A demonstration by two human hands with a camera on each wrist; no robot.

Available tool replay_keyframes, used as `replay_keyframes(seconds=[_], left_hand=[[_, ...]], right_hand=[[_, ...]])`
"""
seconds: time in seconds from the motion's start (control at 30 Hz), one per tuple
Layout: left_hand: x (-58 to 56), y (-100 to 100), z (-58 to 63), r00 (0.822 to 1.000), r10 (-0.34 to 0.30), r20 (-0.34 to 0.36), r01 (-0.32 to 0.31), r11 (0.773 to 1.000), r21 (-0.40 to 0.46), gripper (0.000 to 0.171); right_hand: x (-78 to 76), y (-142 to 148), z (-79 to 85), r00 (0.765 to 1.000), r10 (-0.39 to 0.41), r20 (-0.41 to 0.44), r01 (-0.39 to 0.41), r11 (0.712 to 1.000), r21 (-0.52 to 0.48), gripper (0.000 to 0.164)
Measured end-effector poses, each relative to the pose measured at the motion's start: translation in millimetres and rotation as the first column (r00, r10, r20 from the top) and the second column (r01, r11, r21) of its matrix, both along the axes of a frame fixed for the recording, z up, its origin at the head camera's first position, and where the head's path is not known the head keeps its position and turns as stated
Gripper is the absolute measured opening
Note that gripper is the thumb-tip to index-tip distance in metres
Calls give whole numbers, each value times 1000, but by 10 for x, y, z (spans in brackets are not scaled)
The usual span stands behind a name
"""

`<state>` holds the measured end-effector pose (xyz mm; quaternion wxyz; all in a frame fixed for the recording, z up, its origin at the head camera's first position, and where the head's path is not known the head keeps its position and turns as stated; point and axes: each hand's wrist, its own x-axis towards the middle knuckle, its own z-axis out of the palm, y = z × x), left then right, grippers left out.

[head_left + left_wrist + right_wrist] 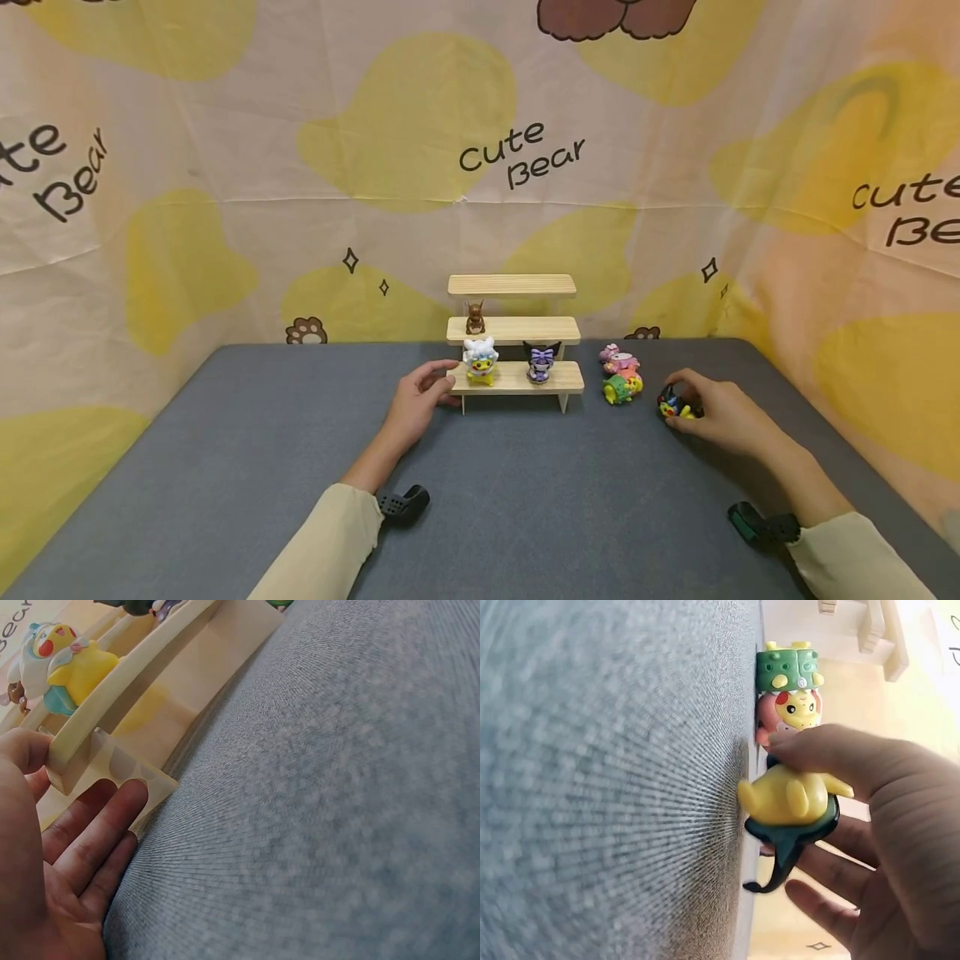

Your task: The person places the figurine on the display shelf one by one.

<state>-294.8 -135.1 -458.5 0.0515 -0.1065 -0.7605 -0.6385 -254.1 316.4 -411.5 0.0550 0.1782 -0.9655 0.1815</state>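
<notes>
A tiered wooden display stand (516,379) stands near the back of the table. My left hand (416,400) holds the left end of its lowest step, thumb and index finger at the step's edge; the other fingers (105,832) extend beneath. On that step are a yellow figurine with a white hood (480,362) and a purple-and-black figurine (539,364). A small brown figurine (476,318) sits on the middle step. To the right, my right hand (723,412) pinches a yellow figurine with a dark cape (787,799), tipped on its side at the table surface.
Between the stand and my right hand lie a pink figurine (621,360) and a green-and-yellow figurine (621,388). A patterned cloth (405,125) hangs behind and beside the grey table (525,508).
</notes>
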Motion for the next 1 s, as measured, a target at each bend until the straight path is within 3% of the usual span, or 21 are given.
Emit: replay_keyframes(seconds=[0.33, 0.7, 1.0], left_hand=[[7, -1, 6, 1000, 3, 5, -3, 1000, -9, 31], [-1, -21, 0, 1000, -1, 4, 1, 1000, -2, 32], [13, -7, 3, 1000, 10, -2, -10, 1000, -3, 30]], right_hand=[[19, -85, 7, 997, 0, -82, -10, 993, -116, 50], [29, -143, 23, 997, -31, -66, 17, 980, -201, 42], [78, -205, 101, 997, 34, -73, -57, 938, -341, 44]])
